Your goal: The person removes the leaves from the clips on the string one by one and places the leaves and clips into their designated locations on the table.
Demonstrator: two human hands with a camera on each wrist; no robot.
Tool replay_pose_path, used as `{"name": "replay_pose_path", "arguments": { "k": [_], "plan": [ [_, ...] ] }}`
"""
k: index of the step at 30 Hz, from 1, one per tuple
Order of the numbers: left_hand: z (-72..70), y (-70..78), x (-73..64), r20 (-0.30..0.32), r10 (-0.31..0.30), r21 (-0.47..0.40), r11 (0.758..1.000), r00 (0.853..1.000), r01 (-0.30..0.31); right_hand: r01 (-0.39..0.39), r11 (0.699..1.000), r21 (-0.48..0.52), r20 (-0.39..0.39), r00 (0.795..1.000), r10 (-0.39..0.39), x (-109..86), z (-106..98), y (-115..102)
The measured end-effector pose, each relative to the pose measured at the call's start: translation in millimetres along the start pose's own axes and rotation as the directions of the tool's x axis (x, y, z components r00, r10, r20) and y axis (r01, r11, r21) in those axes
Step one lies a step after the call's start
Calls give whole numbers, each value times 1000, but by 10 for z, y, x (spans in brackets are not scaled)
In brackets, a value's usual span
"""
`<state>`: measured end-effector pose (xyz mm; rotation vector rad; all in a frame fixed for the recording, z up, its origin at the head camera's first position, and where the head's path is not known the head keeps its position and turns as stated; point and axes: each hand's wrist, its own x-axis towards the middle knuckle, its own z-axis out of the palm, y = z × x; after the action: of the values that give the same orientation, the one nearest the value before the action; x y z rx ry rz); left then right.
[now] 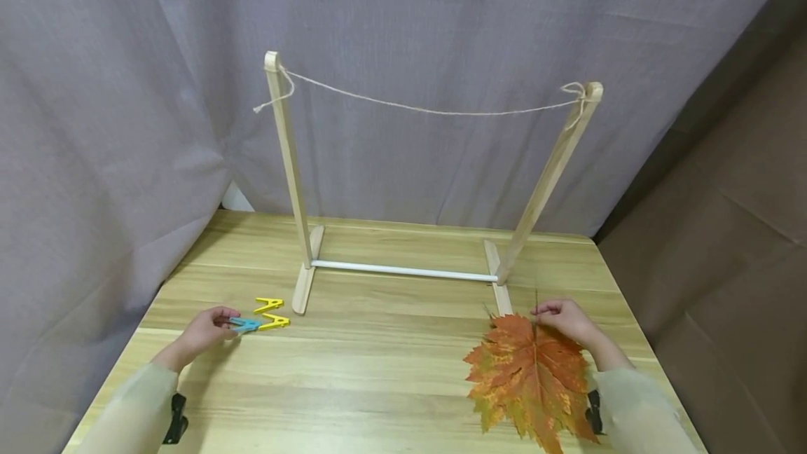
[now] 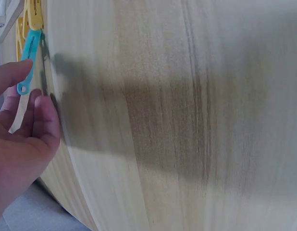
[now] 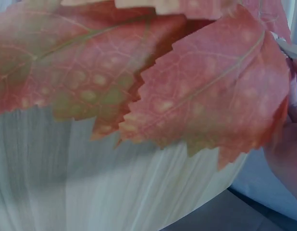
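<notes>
At the left of the head view, my left hand (image 1: 204,331) pinches a blue clothespin (image 1: 244,324) between thumb and fingers. In the left wrist view the thumb lies on the clothespin (image 2: 30,53). Beside it are a yellow clothespin (image 1: 274,321) at its tip and another yellow clothespin (image 1: 269,304) a little farther back. On the right, my right hand (image 1: 567,319) grips a large orange-red leaf (image 1: 526,377) near its stem, which points up. The leaf (image 3: 201,91) fills much of the right wrist view, where the hand is mostly hidden.
A wooden stand has a left post (image 1: 290,160), a right post (image 1: 545,188) and a white crossbar (image 1: 403,271) low between them. A thin string (image 1: 429,111) sags between the post tops. Grey curtain (image 1: 410,19) hangs behind the wooden table (image 1: 353,384).
</notes>
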<state>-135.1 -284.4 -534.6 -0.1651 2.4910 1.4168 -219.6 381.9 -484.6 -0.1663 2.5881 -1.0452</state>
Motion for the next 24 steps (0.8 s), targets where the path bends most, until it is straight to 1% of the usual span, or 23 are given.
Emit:
{"name": "replay_pose_path", "arguments": {
  "k": [1,2,4,5,8,9,10,14,19,24],
  "plan": [
    [-2,-38,13,-4,14,-7,1000,1000,-14,-7,1000,-7,-9,1000,7,-4,5,3],
    [-6,-122,45,-6,70,-38,997,998,-70,-11,1000,-13,-16,1000,11,-6,10,8],
    [-11,-178,54,-16,111,-48,993,994,-111,-19,999,-27,-35,999,18,-3,18,25],
    [-12,-201,57,-21,135,-40,990,991,-136,-26,999,-33,-45,999,24,2,24,36],
    [8,-144,18,-47,111,14,994,993,-111,-36,998,-58,-61,998,33,12,37,65],
    [16,-63,-22,-54,62,55,997,997,-59,-42,997,-65,-68,997,38,15,42,72],
    [20,-30,-38,-57,47,73,996,997,-43,-45,996,-73,-71,997,39,14,45,76],
    [18,64,-75,-64,13,132,991,998,-5,-56,994,-95,-91,995,48,6,39,75],
    [-41,151,-87,-52,8,156,988,999,0,-83,991,-107,-135,988,68,-21,3,73],
    [-119,310,-77,-72,35,147,989,997,-24,-100,990,-104,-156,984,83,-41,-69,62]
  ]
}}
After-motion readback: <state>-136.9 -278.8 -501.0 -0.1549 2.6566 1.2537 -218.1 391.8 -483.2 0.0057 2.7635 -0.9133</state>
